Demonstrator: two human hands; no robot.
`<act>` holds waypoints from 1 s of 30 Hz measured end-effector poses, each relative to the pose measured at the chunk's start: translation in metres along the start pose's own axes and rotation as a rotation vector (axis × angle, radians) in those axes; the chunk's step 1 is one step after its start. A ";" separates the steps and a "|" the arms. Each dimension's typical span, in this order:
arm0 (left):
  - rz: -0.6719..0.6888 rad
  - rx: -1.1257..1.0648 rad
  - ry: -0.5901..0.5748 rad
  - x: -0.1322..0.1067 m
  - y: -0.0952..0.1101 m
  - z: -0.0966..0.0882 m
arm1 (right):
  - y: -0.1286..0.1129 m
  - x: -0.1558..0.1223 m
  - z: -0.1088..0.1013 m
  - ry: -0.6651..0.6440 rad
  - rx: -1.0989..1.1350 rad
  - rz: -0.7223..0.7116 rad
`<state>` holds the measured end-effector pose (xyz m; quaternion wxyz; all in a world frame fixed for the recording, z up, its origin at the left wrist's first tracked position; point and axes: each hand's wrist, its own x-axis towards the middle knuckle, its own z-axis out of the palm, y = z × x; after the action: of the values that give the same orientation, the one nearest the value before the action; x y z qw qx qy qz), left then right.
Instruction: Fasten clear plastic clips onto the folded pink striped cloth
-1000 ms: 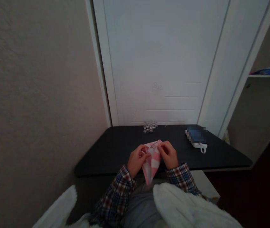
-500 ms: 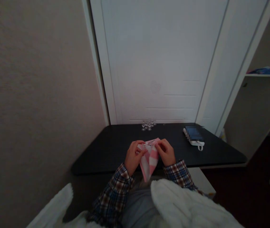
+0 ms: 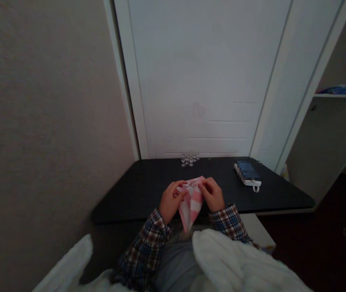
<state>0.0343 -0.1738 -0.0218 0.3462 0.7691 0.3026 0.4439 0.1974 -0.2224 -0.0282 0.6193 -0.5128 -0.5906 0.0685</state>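
Note:
Both hands hold a small pink-and-white striped cloth [image 3: 195,200] above the near edge of the black table. The cloth hangs down to a point, and a small dark marking or line shows near its top edge. My left hand [image 3: 170,199] pinches its upper left side between thumb and fingers. At the upper right corner, my right hand [image 3: 213,195] grips it with thumb and forefinger. The fingertips partly cover the cloth's top, so small details there cannot be made out.
Several small clear pieces [image 3: 189,159] stand in a cluster at the back of the black table [image 3: 136,190]. To the right lies a phone-like device [image 3: 248,170] on a white object with a loop. A white panelled door [image 3: 203,73] rises behind; a wall [image 3: 54,101] is on the left.
The hands and the cloth stay almost in place, with the same grip. The whole view has shifted very slightly.

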 end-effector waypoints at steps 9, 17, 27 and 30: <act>-0.081 -0.018 -0.055 -0.001 0.000 0.000 | -0.001 -0.001 0.003 -0.025 0.057 -0.012; -0.105 -0.286 0.129 0.000 -0.003 -0.001 | -0.003 0.001 0.004 -0.055 0.016 -0.028; -0.101 -0.276 0.164 0.003 -0.009 -0.002 | -0.004 0.002 0.002 -0.082 -0.019 -0.016; -0.104 -0.231 0.102 0.003 -0.011 0.000 | 0.000 0.001 0.004 -0.096 -0.027 -0.007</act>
<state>0.0341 -0.1647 -0.0293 0.4392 0.6837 0.3064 0.4958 0.1948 -0.2192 -0.0284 0.5835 -0.5150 -0.6224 0.0829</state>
